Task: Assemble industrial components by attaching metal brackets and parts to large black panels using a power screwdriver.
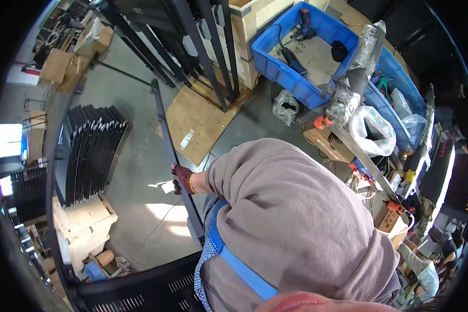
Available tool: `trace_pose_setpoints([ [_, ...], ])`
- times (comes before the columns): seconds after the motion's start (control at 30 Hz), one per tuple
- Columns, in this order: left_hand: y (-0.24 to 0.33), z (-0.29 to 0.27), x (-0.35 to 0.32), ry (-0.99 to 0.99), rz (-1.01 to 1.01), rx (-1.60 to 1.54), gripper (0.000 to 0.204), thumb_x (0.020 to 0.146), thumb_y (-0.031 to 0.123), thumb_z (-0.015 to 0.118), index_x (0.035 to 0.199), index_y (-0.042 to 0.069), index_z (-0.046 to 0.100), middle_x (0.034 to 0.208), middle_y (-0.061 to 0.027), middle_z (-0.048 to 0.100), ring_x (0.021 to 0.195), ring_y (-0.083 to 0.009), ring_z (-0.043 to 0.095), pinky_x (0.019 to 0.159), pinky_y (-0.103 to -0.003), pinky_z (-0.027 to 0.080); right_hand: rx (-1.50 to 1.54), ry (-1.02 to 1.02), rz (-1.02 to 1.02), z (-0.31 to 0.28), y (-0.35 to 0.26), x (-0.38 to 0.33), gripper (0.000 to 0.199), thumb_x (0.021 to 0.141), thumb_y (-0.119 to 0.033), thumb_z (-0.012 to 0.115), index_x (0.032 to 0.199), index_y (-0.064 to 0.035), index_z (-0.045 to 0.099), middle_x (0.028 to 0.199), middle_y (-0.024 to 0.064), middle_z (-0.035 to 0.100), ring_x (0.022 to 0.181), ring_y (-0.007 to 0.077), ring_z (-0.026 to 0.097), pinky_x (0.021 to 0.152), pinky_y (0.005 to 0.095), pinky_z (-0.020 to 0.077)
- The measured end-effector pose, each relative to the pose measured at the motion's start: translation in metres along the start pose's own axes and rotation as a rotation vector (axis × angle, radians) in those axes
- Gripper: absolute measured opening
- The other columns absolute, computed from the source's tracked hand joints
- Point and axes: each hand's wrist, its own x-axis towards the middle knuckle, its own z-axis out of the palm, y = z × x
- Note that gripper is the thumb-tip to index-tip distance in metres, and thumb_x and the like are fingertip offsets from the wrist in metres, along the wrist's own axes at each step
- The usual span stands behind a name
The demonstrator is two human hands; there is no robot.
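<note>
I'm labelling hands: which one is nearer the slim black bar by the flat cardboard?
Right, it seems: the gloved right hand grips the slim black bar. The left hand is out of view, its position unknown.

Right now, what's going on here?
The person in the grey-brown sweatshirt has a dark-gloved right hand closed around a long black metal bar. The left hand is out of view. Flat black panels are stacked leftward; a red-and-black drill lies in a blue rectangular plastic crate.
</note>
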Motion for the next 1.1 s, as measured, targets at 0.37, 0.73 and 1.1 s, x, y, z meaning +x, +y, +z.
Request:
trace_pose_setpoints([
  [0.37,-0.053,-0.065,-0.078,0.087,0.117,-0.13,0.062,0.079,0.004,0.059,0.137,-0.003,0.039,0.128,-0.0189,0.051,0.115,-0.0288,0.052,0.097,-0.037,0.044,0.14,-0.922,-0.204,0.002,0.022,-0.188,0.053,0.081,-0.064,0.06,0.076,-0.0119,0.053,0.067,0.0034,0.051,0.056,0.0213,0.049,0.066,0.0421,0.0472],
  [0.73,0.038,0.106,0.031,-0.172,0.437,-0.377,0.063,0.079,0.004,0.059,0.138,-0.003,0.039,0.129,-0.0194,0.051,0.116,-0.0298,0.051,0.098,-0.037,0.044,0.614,-0.916,-1.361,-0.333,-0.112,-0.478,0.05,0.081,-0.053,0.067,0.1,-0.0079,0.056,0.076,0.007,0.054,0.063,0.0182,0.05,0.065,0.0335,0.0476],
  [1.1,0.323,0.467,-0.025,-0.602,0.73,-0.686,0.063,0.078,0.003,0.059,0.138,-0.003,0.039,0.129,-0.02,0.05,0.117,-0.0308,0.051,0.099,-0.038,0.043,1.226,-0.294,-1.75,-0.654,0.032,-0.568,0.012,0.089,-0.025,0.057,0.088,-0.0132,0.055,0.064,0.0005,0.049,0.051,0.0158,0.045,0.049,0.0305,0.0426],
])
